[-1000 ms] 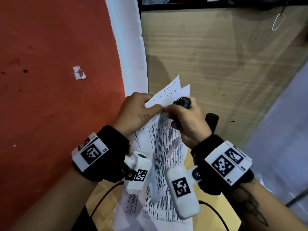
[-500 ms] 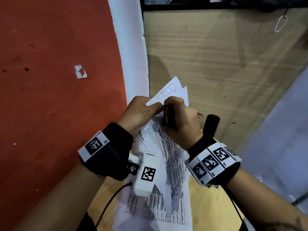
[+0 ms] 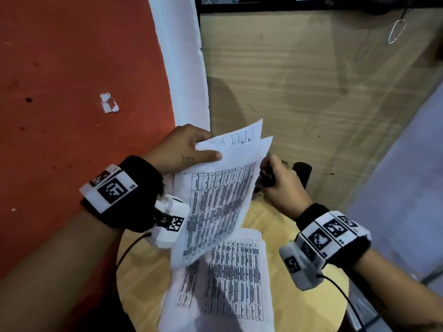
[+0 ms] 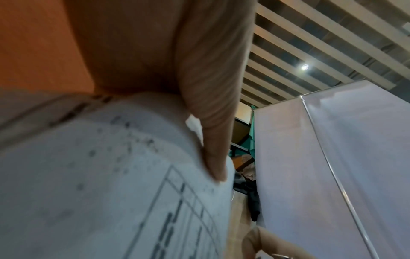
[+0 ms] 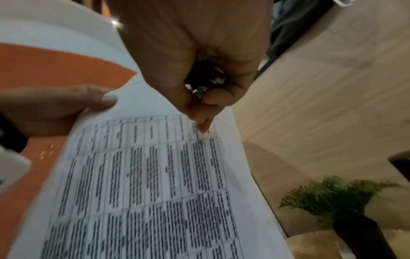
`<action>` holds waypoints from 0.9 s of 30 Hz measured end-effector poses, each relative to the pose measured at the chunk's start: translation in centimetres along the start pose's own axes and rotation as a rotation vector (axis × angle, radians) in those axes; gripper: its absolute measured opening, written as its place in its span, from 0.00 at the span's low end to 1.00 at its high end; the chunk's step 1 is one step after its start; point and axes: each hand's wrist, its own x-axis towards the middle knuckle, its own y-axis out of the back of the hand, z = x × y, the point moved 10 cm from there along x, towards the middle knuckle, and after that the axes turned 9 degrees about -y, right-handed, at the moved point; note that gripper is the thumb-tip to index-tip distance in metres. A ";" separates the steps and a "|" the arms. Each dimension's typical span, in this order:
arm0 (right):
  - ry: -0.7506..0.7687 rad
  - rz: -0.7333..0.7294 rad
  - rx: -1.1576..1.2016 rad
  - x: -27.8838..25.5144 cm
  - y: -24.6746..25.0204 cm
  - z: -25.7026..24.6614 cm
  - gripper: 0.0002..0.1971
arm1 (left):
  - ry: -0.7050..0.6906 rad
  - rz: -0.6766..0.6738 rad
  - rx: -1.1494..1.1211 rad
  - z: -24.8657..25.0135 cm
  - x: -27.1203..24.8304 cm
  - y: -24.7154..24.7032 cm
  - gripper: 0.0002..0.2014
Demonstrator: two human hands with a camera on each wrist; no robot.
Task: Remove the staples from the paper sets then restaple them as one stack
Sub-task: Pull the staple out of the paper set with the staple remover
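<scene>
Right hand (image 3: 275, 185) has drawn off the page corner, fingers curled round a small black staple remover (image 3: 266, 179) just beside the lifted paper set (image 3: 215, 200), table-printed sheets fanned at top, pinched by left hand (image 3: 182, 149) above another set (image 3: 230, 283) on the round table (image 3: 287, 240).

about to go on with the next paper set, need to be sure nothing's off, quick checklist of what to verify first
1. Left hand holds the lifted white printed sheets by a corner: ok.
2. Right hand grips the small black and metal tool: ok.
3. Tool off the paper: ok in the head view.
4. Staple out of the lifted sheets: cannot tell.
5. Second printed paper set flat on the round wooden table: ok.
6. Sheet edges lined up: not ok, top corners fan apart.
</scene>
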 end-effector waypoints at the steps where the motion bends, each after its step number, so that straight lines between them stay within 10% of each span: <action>1: -0.032 0.022 0.035 0.3 0.5 0.5 0.14 | -0.012 -0.044 -0.014 0.1 -0.1 0.0 0.14; 5: -0.153 0.066 0.387 1.0 2.3 1.9 0.23 | -0.080 -0.130 0.040 0.7 -0.4 1.2 0.29; 10: -0.355 -0.217 0.944 1.4 -0.7 1.8 0.24 | -0.082 -0.171 -0.037 1.1 -0.7 2.6 0.24; 18: -0.374 0.038 1.167 4.4 3.2 1.2 0.16 | -0.011 0.654 -0.135 -3.2 -3.9 11.7 0.08; 23: -0.416 0.000 1.161 5.5 2.6 0.2 0.15 | 0.029 0.559 -0.523 -4.5 -5.8 5.0 0.23; 27: -0.454 0.160 0.970 4.7 1.7 1.8 0.13 | 0.230 0.675 -0.430 -11.8 -7.7 5.3 0.09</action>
